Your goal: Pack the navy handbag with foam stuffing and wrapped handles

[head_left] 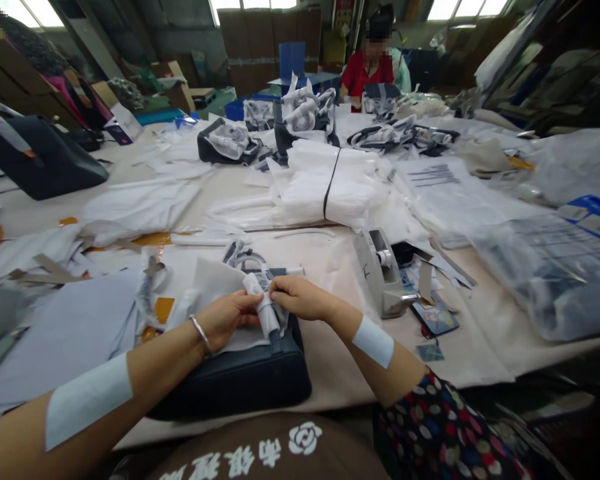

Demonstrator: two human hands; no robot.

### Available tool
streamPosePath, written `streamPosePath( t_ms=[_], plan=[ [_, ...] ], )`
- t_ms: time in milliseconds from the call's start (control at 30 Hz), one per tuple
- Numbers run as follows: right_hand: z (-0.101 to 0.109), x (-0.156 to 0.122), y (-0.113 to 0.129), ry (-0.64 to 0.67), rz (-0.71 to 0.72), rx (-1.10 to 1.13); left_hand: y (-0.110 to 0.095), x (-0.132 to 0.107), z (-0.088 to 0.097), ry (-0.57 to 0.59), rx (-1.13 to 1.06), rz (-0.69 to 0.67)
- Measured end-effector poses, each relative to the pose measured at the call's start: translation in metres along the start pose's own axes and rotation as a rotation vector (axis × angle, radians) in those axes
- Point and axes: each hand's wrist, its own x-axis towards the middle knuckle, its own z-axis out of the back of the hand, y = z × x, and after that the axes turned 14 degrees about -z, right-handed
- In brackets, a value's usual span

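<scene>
Table (pixel 333 373) — fingers (pixel 283 287) pinching white paper (pixel 258 305)

tape dispenser (pixel 377 273) | strapped white bundle (pixel 330 187) | co-worker in red top (pixel 367 73) | clear plastic bag (pixel 545 280)

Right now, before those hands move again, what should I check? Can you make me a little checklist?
1. Left hand and right hand both on the white paper roll: ok.
2. Dark handbag lying steady on the table under the hands: ok.
3. Tape dispenser apart from the hands: ok.
4. Bangle on the left wrist free of the paper: cannot tell.
5. What is inside the dark handbag: cannot tell.
</scene>
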Motion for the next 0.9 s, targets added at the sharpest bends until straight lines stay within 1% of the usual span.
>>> streamPosePath(
  t_ms=[200, 300, 367, 467, 567, 667, 767, 900],
  plan=[
    [0.009, 0.007, 0.012, 0.014, 0.059, -0.302, 0.004, 0.002, 0.003, 0.03, 0.029, -0.02],
    [0.011, 0.009, 0.02, 0.022, 0.047, -0.445, 0.006, 0.003, 0.002, 0.039, 0.062, -0.044],
    [0.013, 0.011, 0.025, 0.047, 0.031, -0.507, 0.006, 0.004, 0.001, 0.027, 0.081, -0.039],
    [0.016, 0.013, 0.03, 0.098, -0.001, -0.535, 0.004, 0.005, -0.002, -0.008, 0.097, -0.013],
    [0.02, 0.014, 0.032, 0.125, -0.06, -0.487, 0.003, 0.005, -0.004, -0.042, 0.12, -0.015],
    [0.023, 0.017, 0.027, 0.126, -0.138, -0.345, 0.004, 0.005, -0.006, -0.084, 0.147, -0.031],
    [0.025, 0.02, 0.013, 0.128, -0.207, -0.139, 0.005, 0.004, -0.007, -0.105, 0.165, -0.024],
    [0.025, 0.022, -0.009, 0.239, -0.196, 0.153, 0.004, 0.004, -0.01, -0.11, 0.147, -0.03]
  ],
)
